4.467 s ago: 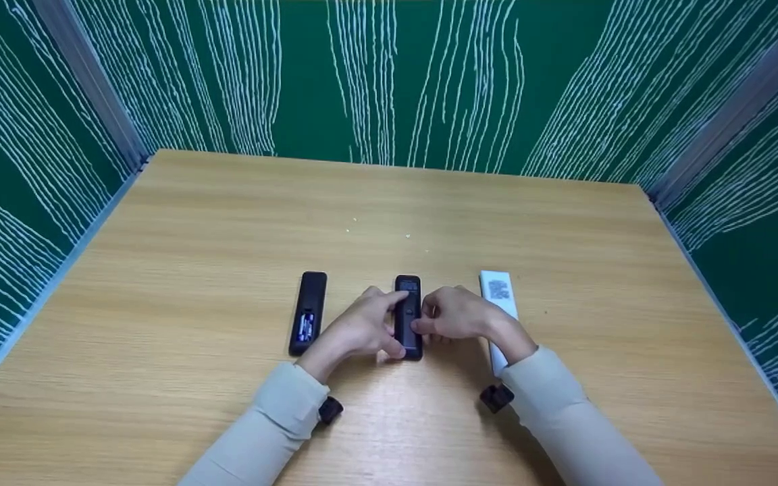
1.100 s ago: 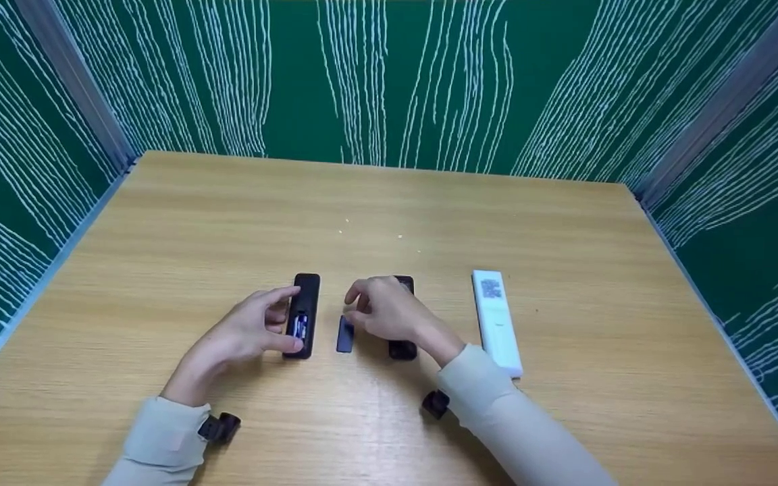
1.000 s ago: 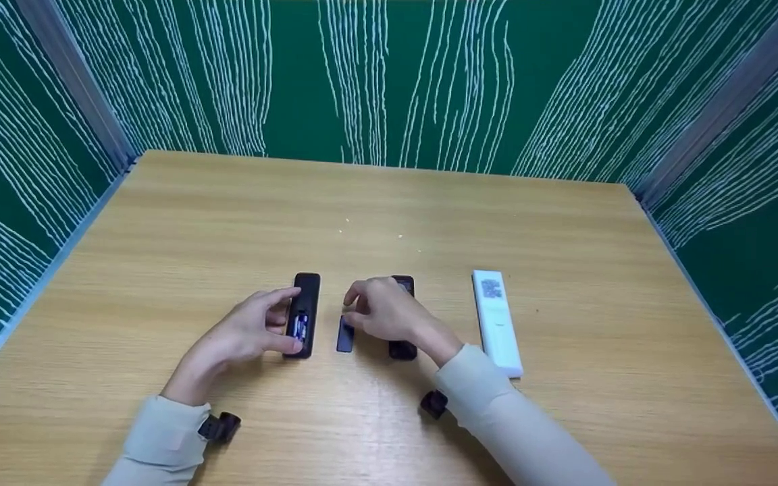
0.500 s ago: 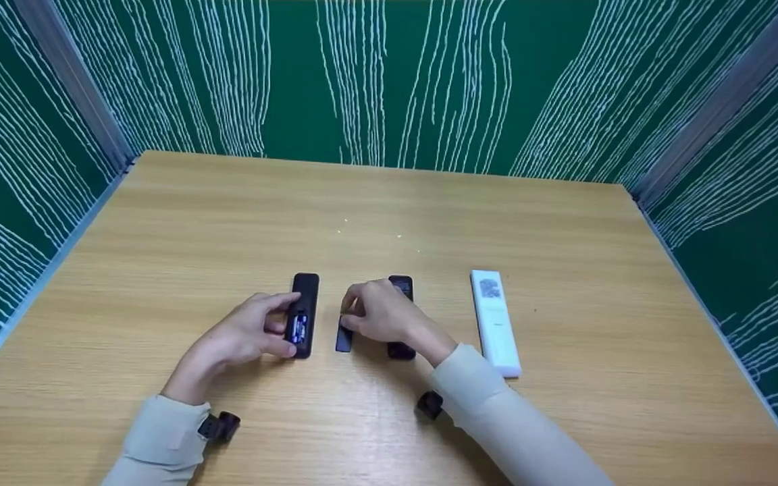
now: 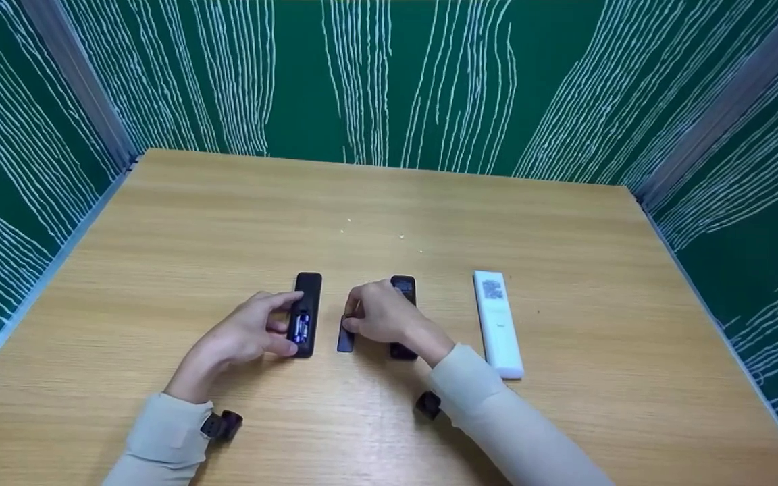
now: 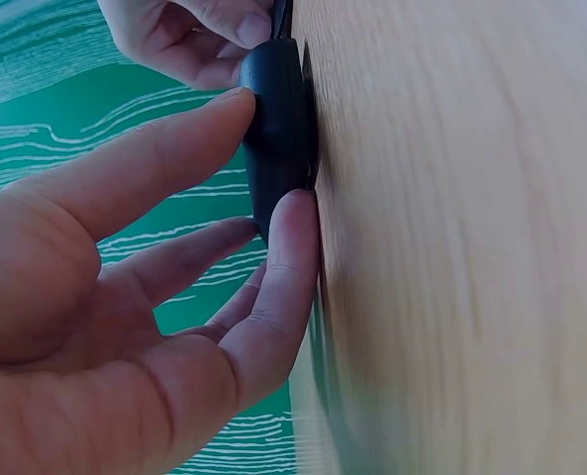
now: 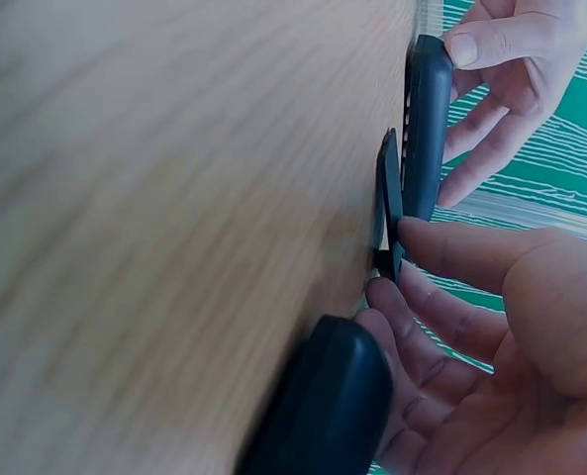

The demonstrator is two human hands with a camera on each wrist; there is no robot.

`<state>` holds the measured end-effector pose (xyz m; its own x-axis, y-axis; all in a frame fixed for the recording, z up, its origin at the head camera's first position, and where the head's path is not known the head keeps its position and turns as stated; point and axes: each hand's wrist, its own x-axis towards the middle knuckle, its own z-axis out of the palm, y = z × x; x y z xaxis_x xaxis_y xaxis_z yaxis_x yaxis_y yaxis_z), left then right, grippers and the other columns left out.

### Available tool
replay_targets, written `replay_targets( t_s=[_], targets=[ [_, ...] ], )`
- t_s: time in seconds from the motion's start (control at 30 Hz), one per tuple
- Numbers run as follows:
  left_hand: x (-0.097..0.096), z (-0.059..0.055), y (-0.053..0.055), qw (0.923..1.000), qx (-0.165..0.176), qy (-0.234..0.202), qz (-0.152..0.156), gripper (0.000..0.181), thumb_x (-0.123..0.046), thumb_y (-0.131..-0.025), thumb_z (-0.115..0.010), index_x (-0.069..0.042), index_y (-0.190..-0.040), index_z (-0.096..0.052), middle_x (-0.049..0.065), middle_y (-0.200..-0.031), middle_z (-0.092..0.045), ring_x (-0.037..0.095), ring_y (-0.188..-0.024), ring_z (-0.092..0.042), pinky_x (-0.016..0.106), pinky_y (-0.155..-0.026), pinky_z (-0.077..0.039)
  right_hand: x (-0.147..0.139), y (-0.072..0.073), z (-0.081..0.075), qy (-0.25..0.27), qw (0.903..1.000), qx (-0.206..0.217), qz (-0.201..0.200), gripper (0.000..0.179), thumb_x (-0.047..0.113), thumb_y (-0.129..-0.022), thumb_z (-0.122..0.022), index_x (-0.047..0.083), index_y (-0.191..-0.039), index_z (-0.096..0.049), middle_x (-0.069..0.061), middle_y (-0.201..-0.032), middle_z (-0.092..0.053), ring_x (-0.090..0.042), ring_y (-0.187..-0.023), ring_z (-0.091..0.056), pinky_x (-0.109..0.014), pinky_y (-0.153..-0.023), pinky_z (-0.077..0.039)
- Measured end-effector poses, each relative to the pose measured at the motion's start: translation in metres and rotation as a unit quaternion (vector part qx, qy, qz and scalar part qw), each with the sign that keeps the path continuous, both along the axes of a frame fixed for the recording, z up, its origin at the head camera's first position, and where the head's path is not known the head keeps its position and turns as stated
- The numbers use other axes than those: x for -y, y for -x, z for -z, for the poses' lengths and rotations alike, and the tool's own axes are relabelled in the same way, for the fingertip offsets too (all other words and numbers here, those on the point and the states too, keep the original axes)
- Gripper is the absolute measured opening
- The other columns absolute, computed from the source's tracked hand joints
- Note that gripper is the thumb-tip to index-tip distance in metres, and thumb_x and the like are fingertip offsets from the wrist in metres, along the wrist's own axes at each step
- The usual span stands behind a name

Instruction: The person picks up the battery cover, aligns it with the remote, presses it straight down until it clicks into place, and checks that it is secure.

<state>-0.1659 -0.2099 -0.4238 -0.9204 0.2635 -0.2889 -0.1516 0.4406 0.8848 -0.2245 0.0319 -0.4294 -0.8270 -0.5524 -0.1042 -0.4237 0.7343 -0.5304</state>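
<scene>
A black remote control [image 5: 308, 293] lies back up on the table, two batteries [image 5: 302, 329] showing in its uncovered compartment. My left hand [image 5: 244, 332] holds this remote from its left side, thumb near the close end and fingertips along the edge. Just right of it, a small black battery cover [image 5: 345, 342] is pinched at its far end by my right hand [image 5: 383, 315]. In the right wrist view the cover [image 7: 391, 193] tilts up, its near end raised between thumb and fingers. A second black remote [image 5: 403, 351] lies beneath my right hand, partly hidden.
A white remote [image 5: 500, 331] with a printed code patch lies to the right, beside the right forearm. Small pale specks [image 5: 402, 236] dot the wooden table [image 5: 227, 209] farther back. Green walls with white streaks [image 5: 551, 88] enclose its back and sides.
Since the oldest frame, both hands have left the middle remote: the left for the left remote, the right for the cover. Lately the right fingers have closed on the cover; the left thumb slid off the compartment.
</scene>
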Motion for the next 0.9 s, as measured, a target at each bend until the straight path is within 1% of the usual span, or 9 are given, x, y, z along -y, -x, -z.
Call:
replay_targets(
  t_s=[0.17,0.3,0.5,0.6,0.7,0.9],
  targets=[
    [0.0006,0.0003,0.0007,0.9999,-0.010,0.010,0.002,0.093,0.018,-0.080,-0.079,-0.001,-0.162,-0.040,0.027,-0.142,-0.042,0.036,-0.122,-0.062,0.031,-0.092,-0.056,-0.0005,0.0003,-0.0003,0.006,1.0000,-0.001,0.000,0.009,0.015,-0.095,-0.080,0.008,-0.092,-0.076,0.002,-0.079,-0.068,-0.010,-0.066,-0.055,-0.026,-0.065,-0.045],
    [0.0012,-0.0002,0.0010,0.9998,-0.011,0.016,0.004,0.092,0.016,-0.080,-0.080,-0.002,-0.162,-0.040,0.027,-0.143,-0.043,0.036,-0.122,-0.062,0.032,-0.093,-0.055,-0.0008,0.0015,0.0000,0.021,0.9998,0.004,-0.006,0.008,0.013,-0.094,-0.081,0.007,-0.094,-0.076,0.000,-0.082,-0.070,-0.010,-0.067,-0.056,-0.026,-0.065,-0.046],
    [0.0011,-0.0007,0.0013,0.9997,-0.014,0.021,0.006,0.093,0.016,-0.080,-0.080,-0.001,-0.162,-0.040,0.026,-0.140,-0.045,0.037,-0.124,-0.062,0.033,-0.096,-0.056,-0.0018,0.0028,-0.0006,0.050,0.9985,0.017,-0.011,0.006,0.011,-0.094,-0.080,0.008,-0.096,-0.076,0.001,-0.086,-0.072,-0.011,-0.074,-0.059,-0.031,-0.076,-0.050],
    [0.0011,-0.0006,0.0013,0.9997,-0.014,0.021,0.005,0.093,0.016,-0.080,-0.080,-0.001,-0.162,-0.040,0.027,-0.140,-0.045,0.037,-0.124,-0.062,0.034,-0.097,-0.056,-0.0019,0.0031,-0.0011,0.061,0.9978,0.020,-0.011,0.005,0.011,-0.094,-0.080,0.009,-0.097,-0.076,0.002,-0.086,-0.073,-0.011,-0.075,-0.060,-0.033,-0.078,-0.051],
    [0.0010,-0.0002,0.0012,0.9997,-0.011,0.020,0.004,0.094,0.016,-0.080,-0.080,-0.002,-0.162,-0.040,0.027,-0.142,-0.043,0.037,-0.124,-0.062,0.035,-0.097,-0.057,-0.0019,0.0029,-0.0015,0.067,0.9974,0.023,-0.010,0.006,0.011,-0.094,-0.080,0.010,-0.097,-0.075,0.002,-0.086,-0.074,-0.010,-0.074,-0.061,-0.032,-0.077,-0.052],
    [0.0005,0.0004,0.0018,0.9999,-0.010,0.014,0.003,0.095,0.018,-0.079,-0.079,-0.001,-0.162,-0.039,0.028,-0.143,-0.042,0.038,-0.124,-0.062,0.035,-0.097,-0.058,-0.0010,0.0026,-0.0039,0.089,0.9957,0.026,-0.010,0.005,0.011,-0.094,-0.080,0.009,-0.094,-0.075,0.001,-0.083,-0.075,-0.008,-0.069,-0.062,-0.027,-0.068,-0.051]
  ],
)
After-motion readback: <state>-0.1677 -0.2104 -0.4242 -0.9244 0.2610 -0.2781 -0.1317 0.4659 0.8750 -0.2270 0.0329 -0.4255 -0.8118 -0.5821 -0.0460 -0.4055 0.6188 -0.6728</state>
